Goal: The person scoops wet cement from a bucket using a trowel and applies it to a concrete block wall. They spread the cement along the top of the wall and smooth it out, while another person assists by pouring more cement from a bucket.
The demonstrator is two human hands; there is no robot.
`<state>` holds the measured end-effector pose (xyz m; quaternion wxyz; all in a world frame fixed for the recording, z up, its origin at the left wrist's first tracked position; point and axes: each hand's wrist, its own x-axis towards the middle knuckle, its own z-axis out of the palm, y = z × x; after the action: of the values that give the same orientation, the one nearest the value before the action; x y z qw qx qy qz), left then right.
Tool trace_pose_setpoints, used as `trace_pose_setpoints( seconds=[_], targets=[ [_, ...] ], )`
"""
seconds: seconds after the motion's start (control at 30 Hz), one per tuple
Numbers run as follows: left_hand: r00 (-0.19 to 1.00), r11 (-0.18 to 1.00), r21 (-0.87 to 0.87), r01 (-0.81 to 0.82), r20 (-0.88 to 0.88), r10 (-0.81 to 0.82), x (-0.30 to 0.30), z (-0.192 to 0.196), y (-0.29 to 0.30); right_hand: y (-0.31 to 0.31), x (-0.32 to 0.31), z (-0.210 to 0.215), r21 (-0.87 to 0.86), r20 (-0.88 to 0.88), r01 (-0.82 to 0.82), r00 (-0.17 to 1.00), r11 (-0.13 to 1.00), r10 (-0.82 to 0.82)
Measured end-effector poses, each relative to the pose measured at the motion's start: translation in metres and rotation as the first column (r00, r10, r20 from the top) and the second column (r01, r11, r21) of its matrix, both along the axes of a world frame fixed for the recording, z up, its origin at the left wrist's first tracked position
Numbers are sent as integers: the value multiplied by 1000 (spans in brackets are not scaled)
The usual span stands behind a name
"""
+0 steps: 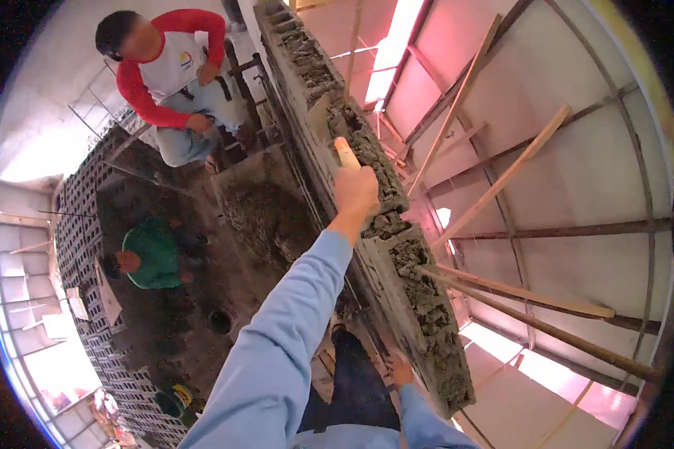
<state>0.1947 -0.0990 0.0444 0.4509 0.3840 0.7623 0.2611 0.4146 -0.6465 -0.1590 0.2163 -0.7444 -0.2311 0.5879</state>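
The tool handle (344, 153), pale with an orange end, is over the top of the long wall (395, 303), toward its far part. Your left hand (356, 192) grips it, fingers wrapped tightly round; you cannot tell the tool's working end for certain. Rough grey mortar (433, 318) covers the wall top below. Your right hand (402, 372) is nearer you, by the wall's left face; whether its fingers grasp anything, you cannot tell. Left of the wall lies a dark heap (273, 206). Far left sits a red-sleeved person (180, 63); lower down is another in green (153, 254). Wooden poles (505, 176) slant on your right.
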Motion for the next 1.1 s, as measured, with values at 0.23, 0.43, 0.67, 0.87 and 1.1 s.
trace_pose_setpoints(
  seconds=[0.23,0.43,0.67,0.87,1.1],
  targets=[
    [967,966,-56,251,-21,-253,-1,21,-33,-167,124,-71,18,251,-63,966,998,56],
    [868,931,-266,251,-364,-338,-80,74,-33,-127,55,-29,-179,-94,316,937,932,-336],
    [531,809,-229,541,-653,-540,-133,157,-53,-100,58,51,-340,-26,453,871,824,-490],
    [452,766,-244,595,-686,-570,-155,167,-87,-115,67,66,-358,-10,496,846,791,-534],
    [498,800,-111,590,-730,-468,-130,106,-48,-131,77,65,-361,30,581,789,730,-613]
  ],
)
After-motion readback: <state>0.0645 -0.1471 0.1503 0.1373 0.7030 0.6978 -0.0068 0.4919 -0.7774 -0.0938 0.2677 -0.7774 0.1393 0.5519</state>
